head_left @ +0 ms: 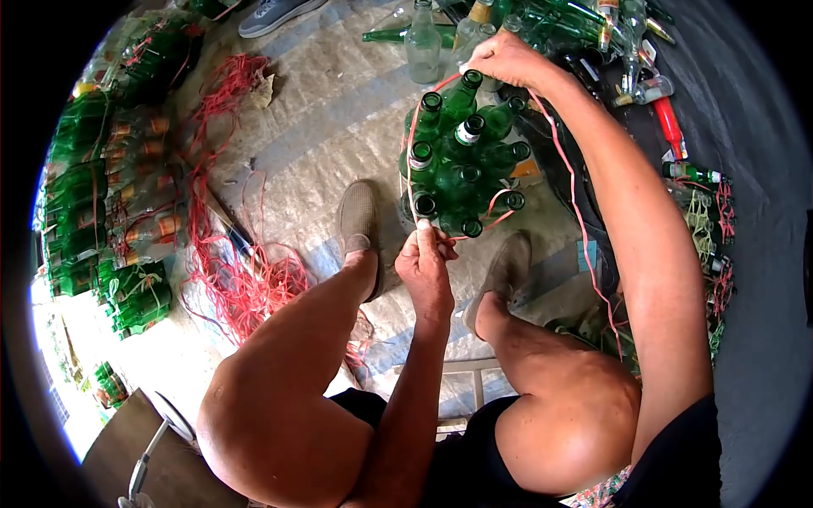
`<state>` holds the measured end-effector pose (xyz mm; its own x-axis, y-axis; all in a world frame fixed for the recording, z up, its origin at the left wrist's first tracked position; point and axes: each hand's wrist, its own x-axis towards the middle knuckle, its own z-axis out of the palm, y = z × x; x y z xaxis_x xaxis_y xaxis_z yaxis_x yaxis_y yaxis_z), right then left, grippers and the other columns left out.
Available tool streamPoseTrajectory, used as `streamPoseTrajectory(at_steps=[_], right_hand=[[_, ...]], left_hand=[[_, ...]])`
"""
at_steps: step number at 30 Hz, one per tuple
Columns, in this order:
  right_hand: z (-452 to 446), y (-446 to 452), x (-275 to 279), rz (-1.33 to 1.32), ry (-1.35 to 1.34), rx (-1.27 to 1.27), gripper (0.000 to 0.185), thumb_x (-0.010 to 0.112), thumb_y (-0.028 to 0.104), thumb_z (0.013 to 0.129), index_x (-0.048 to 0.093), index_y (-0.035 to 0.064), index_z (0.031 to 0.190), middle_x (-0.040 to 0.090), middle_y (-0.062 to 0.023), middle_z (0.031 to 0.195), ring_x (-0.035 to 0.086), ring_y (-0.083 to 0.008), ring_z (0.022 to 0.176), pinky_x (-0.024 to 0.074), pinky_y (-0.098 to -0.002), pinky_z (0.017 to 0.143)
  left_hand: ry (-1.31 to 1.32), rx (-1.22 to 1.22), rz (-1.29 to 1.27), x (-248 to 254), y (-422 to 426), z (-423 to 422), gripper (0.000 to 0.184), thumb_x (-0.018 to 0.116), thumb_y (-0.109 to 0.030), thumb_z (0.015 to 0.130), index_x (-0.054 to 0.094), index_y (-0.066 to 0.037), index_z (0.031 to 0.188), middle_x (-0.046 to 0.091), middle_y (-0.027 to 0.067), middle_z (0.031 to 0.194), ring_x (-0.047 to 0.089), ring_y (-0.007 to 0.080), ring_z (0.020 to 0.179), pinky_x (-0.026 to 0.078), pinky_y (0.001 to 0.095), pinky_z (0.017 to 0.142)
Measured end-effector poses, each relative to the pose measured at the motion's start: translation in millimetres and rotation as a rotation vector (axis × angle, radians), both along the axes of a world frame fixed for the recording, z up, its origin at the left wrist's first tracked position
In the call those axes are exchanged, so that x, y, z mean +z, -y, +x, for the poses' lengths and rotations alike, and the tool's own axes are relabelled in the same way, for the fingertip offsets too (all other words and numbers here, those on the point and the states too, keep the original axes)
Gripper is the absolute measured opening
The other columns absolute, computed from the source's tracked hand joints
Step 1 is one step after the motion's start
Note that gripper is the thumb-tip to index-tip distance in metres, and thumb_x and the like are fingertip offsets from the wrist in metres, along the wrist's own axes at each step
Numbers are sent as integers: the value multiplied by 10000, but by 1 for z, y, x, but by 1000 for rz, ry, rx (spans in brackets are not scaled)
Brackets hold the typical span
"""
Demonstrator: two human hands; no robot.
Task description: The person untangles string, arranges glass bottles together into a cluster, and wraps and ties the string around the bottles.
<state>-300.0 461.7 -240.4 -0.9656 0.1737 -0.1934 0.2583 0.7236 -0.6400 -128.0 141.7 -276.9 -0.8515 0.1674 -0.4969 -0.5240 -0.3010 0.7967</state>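
A cluster of green glass bottles (466, 175) stands upright on the floor between my feet, necks toward me. Pink plastic twine (555, 137) runs along the left side of the cluster, and a loose length trails from the far side down past my right forearm. At the cluster's near edge, my left hand (426, 267) pinches the twine, thumb on top. My right hand (501, 59) is closed on the twine beyond the far bottles; its fingertips are partly hidden. Another short end of twine curls over the bottles at the near right.
Tangled pink twine (246, 288) lies on the floor at left, near stacked bundles of bottles (114, 186). Loose bottles (584, 25) are heaped at the far right, with a clear bottle (422, 46) upright beside them. A red bottle (667, 125) lies at right. A shoe (275, 15) shows at the top.
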Motion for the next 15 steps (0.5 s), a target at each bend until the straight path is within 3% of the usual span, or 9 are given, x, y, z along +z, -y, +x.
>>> streamPoseTrajectory(at_steps=[2,3,6,8,15], right_hand=[[14,-9,-8,-43,37,-63,351,812,385,841,820,68,991,762,-92,854,686,-186,801,545,-359,784],[25,-12,-9,-88,36,-70,332,787,364,880,802,42,963,705,-43,775,619,-136,743,507,-331,717],[63,-13,-3,-194,31,-188,328,746,356,945,781,31,972,613,39,740,532,-81,682,420,-283,594],[83,-13,-10,-278,-14,-275,276,733,354,963,771,81,954,521,81,695,430,-34,613,335,-263,530],[134,7,-34,-322,-157,-416,273,685,299,987,733,56,872,511,74,683,437,-41,628,352,-261,563]], left_hand=[[2,-18,9,2,0,0,368,564,-306,1106,632,-31,872,615,29,746,542,96,628,448,246,585],[4,-29,14,2,0,0,364,565,-304,1105,633,-31,874,611,26,747,536,92,627,441,243,583],[-18,-60,15,5,0,0,354,569,-299,1103,634,-32,879,613,22,752,523,83,627,430,238,581],[-27,-59,6,6,-3,2,340,566,-290,1104,634,-40,883,621,18,772,523,79,630,433,235,585],[-52,-68,0,10,-8,5,297,569,-264,1103,632,-41,918,623,14,784,532,70,642,439,229,602]])
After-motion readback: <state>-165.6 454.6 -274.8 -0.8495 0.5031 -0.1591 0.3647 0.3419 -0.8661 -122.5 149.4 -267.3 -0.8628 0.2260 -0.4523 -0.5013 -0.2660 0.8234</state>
